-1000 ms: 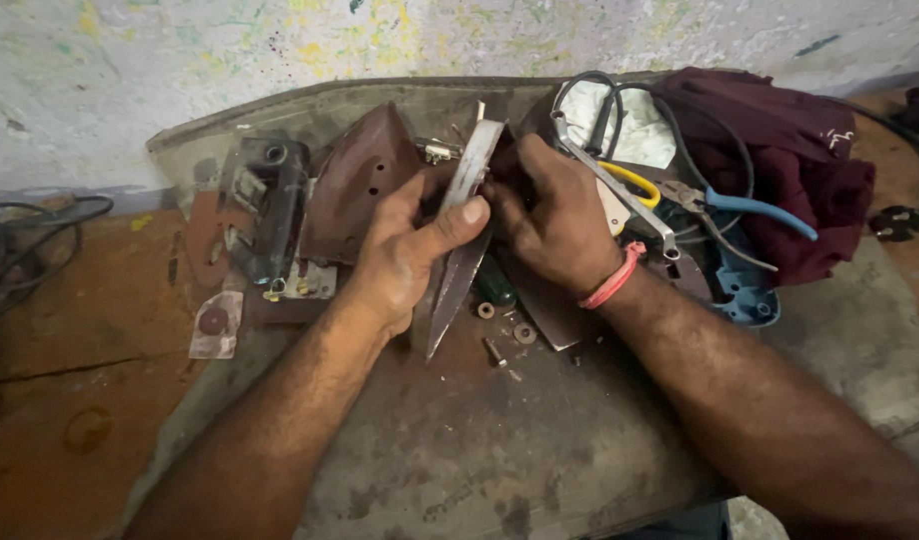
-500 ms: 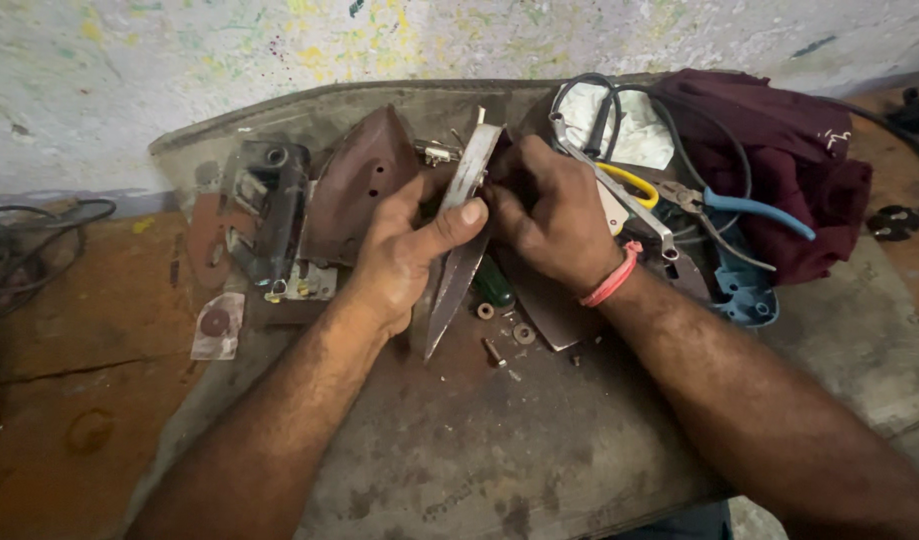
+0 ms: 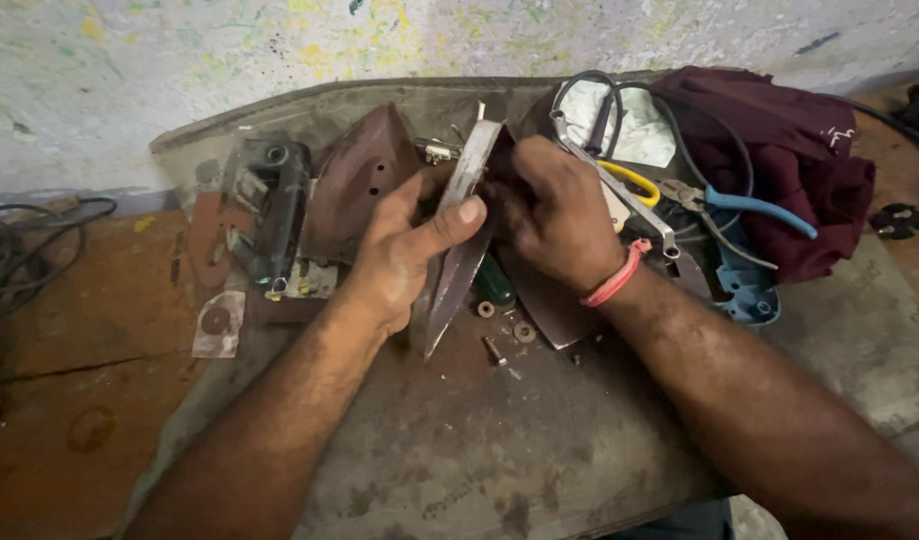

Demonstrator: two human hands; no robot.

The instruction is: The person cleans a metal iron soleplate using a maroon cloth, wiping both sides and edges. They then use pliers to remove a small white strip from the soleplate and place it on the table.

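Note:
A pointed metal iron soleplate (image 3: 461,255) stands on edge on a worn grey slab (image 3: 449,450). My left hand (image 3: 404,250) grips it from the left, thumb pressed over its upper edge. My right hand (image 3: 554,215), with a pink band on the wrist, is closed against the plate's right face near the top; what its fingers hold is hidden. A brown iron cover (image 3: 364,185) lies just left of my left hand. Small screws and washers (image 3: 504,330) sit on the slab below the plate.
A dark iron body part (image 3: 269,205) lies at the left. Pliers with blue handles (image 3: 754,210), yellow-handled cutters (image 3: 634,180), a metal wrench (image 3: 619,195), a maroon cloth (image 3: 779,150) and a black cable (image 3: 599,110) crowd the right. A plug (image 3: 894,220) lies far right, cables (image 3: 19,260) far left.
Both hands and the soleplate stay almost where they were; my right hand shifts slightly against the plate's upper part.

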